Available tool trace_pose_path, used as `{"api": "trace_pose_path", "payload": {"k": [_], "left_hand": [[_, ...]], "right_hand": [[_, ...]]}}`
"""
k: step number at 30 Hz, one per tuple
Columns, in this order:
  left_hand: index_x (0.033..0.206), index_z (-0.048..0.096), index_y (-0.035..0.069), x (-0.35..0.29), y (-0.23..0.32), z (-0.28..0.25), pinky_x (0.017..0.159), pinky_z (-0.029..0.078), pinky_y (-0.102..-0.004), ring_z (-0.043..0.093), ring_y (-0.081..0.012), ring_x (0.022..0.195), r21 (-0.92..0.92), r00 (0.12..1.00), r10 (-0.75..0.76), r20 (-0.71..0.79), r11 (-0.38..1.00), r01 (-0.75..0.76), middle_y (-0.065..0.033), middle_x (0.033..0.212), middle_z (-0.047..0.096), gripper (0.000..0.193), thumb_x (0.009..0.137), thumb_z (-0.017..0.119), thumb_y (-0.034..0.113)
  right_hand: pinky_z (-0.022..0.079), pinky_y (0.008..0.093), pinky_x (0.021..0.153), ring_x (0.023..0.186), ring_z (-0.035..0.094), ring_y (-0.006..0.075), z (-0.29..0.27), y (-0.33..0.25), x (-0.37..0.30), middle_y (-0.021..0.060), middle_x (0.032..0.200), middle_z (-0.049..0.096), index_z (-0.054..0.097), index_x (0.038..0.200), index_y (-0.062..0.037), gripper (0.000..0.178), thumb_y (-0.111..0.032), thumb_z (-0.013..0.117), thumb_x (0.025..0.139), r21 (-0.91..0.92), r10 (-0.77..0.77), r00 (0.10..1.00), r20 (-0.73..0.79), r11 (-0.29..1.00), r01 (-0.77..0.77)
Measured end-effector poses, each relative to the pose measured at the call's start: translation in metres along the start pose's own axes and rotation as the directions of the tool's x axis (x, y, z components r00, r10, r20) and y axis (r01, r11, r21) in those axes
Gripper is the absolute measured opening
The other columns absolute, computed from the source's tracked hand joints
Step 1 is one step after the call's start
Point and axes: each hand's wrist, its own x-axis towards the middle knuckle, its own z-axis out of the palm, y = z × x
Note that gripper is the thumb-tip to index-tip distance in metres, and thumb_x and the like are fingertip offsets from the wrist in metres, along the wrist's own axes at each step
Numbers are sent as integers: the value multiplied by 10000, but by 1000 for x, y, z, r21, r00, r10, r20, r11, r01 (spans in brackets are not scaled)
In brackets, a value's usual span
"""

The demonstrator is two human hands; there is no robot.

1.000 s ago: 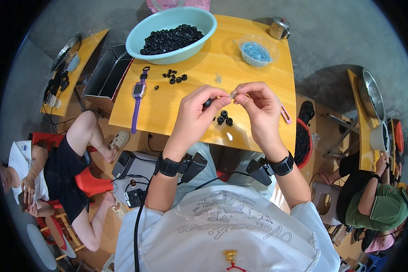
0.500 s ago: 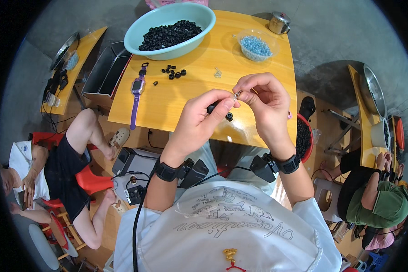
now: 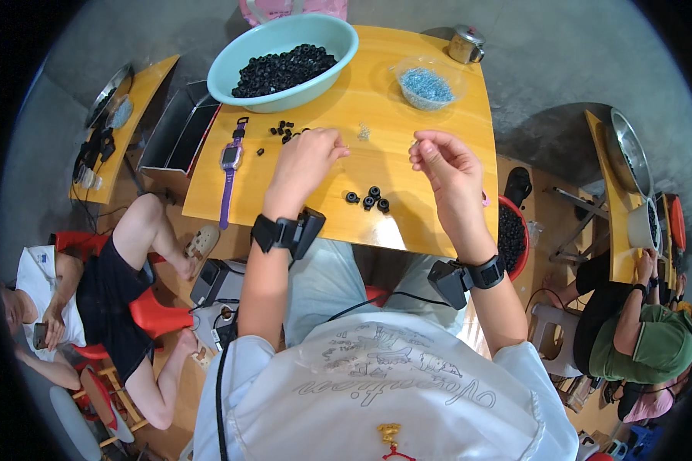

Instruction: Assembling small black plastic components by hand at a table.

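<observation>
My left hand (image 3: 304,165) is over the table, its fingertips pinched together beside a small pile of tiny clear pieces (image 3: 364,133). Whatever they hold is too small to name. To the right, my right hand (image 3: 452,169) is raised with thumb and forefinger closed on a tiny pale bit that I cannot identify. Between the hands, nearer to me, several small black ring-like plastic parts (image 3: 369,203) lie in a group. More loose black parts (image 3: 286,127) are scattered beyond my left hand, which partly covers them.
A light teal basin (image 3: 346,55) of black parts stands at the far left of the yellow table (image 3: 277,188). A clear bowl of blue bits (image 3: 427,86) and a metal cup (image 3: 467,44) are far right. A purple watch (image 3: 231,157) lies left. People sit on both sides.
My hands have come apart from their shared pinch; the left moved left and away from me, the right slightly right. The black parts near me now show uncovered.
</observation>
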Motion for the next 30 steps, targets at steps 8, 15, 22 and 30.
{"api": "trace_pose_path", "payload": {"k": [8, 15, 22, 30], "left_hand": [[892, 590, -10, 24, -15, 30, 691, 421, -364, 558, -287, 804, -28, 992, -42, 119, 999, 45, -184, 853, 591, 281, 749, 608, 231], [1160, 474, -30, -15, -5, -5, 763, 370, -232, 451, -113, 808, -996, 994, -69, 88, 7, 89, -91, 928, 544, 365, 877, 474, 202], [1102, 487, -24, -65, 46, -24, 762, 428, -216, 524, -90, 866, -971, 944, -293, -149, 225, -83, -54, 961, 553, 309, 809, 571, 22], [959, 521, -5, -87, 40, -9, 661, 420, -222, 529, -106, 712, -990, 932, -344, -113, 120, -75, -37, 807, 558, 357, 738, 688, 221]], "right_hand": [[439, 233, 682, 711, 531, 120, -6, 13, -9, 70, 772, 584, 577, 953, 62, 175, -55, 563, 824, 6, 214, 976, 32, 977, -214], [468, 230, 733, 800, 577, 130, -9, 8, -18, 97, 877, 611, 575, 981, 40, 173, -20, 550, 820, -23, 162, 985, 61, 987, -161], [463, 235, 672, 718, 566, 117, 14, -15, -29, 89, 823, 627, 597, 940, 34, 162, -16, 598, 786, -55, 39, 983, 181, 998, -30], [475, 244, 661, 734, 576, 127, 30, -7, -36, 90, 829, 617, 569, 891, 37, 115, -11, 596, 790, -45, 107, 964, 242, 994, -99]]}}
